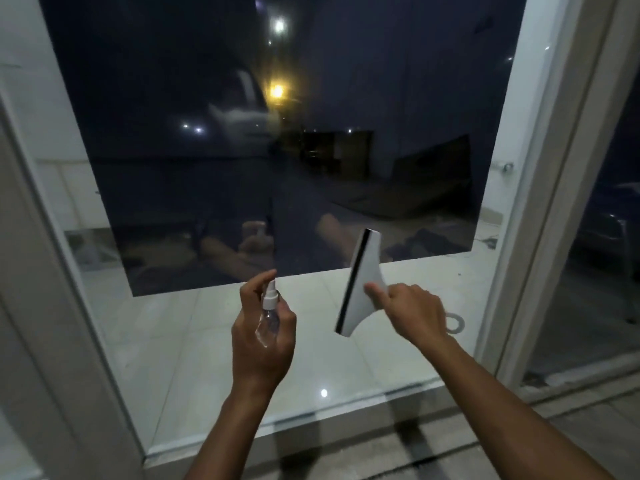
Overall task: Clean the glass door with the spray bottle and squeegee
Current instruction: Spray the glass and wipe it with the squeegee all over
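The glass door (277, 150) fills the view ahead, dark and reflective, with a white frame (540, 188) on its right. My left hand (263, 341) grips a small clear spray bottle (268, 317) with a white nozzle, index finger raised over the top, nozzle facing the glass. My right hand (412, 310) holds a white squeegee (363, 282) by its handle, thumb on the face. Its black rubber blade runs along the left edge, tilted nearly upright, close to the lower part of the glass.
Pale glossy floor tiles (194, 327) show through the lower glass. The door's bottom track (311, 424) runs across below my arms. A grey frame post (41, 271) stands at the left, and a second dark pane (599, 237) lies at the far right.
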A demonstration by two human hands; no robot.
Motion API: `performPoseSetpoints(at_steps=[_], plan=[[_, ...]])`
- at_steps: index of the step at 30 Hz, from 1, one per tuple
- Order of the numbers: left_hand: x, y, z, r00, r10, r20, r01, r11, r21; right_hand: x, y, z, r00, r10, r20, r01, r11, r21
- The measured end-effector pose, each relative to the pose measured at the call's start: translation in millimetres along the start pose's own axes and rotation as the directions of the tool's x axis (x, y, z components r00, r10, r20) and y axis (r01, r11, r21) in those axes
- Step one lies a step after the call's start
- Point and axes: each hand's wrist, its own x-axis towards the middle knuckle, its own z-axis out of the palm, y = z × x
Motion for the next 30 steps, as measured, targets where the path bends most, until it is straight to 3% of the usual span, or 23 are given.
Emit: performPoseSetpoints(at_steps=[3, 5, 7, 9, 15, 17, 24, 28, 30], plan=[[-18, 2, 5, 1.0, -0.024, -0.002, 0.024, 0.999, 0.024, -21, 36, 12, 0.997, 0.074, -0.011, -0.073, 0.995, 0.063], [-28, 3, 7, 1.0, -0.025, 0.013, 0.024, 0.999, 0.035, -24, 41, 12, 0.987, 0.161, -0.019, -0.151, 0.956, 0.251], [-36, 2, 11, 0.999, -0.025, 0.022, 0.024, 0.999, 0.04, -18, 32, 8, 0.955, 0.296, 0.016, -0.243, 0.75, 0.615], [-42, -2, 15, 0.999, -0.035, 0.024, 0.034, 0.999, 0.037, -9, 13, 8, 0.93, 0.358, 0.084, -0.267, 0.499, 0.824], [-61, -17, 31, 0.996, -0.084, 0.034, 0.083, 0.996, 0.038, -25, -17, 66, 0.855, 0.435, 0.282, -0.38, 0.155, 0.912], [-70, -22, 40, 0.994, -0.103, 0.04, 0.101, 0.994, 0.031, -42, -17, 99, 0.827, 0.453, 0.333, -0.417, 0.097, 0.904], [-110, -28, 55, 0.986, -0.16, 0.039, 0.159, 0.987, 0.02, -111, -2, 178, 0.728, 0.479, 0.49, -0.568, 0.023, 0.823], [-121, -27, 59, 0.984, -0.163, 0.076, 0.161, 0.986, 0.039, -128, 21, 189, 0.726, 0.523, 0.447, -0.653, 0.321, 0.686], [-123, -22, 60, 0.982, -0.179, 0.061, 0.177, 0.984, 0.028, -131, 29, 178, 0.846, 0.466, 0.26, -0.504, 0.538, 0.676]])
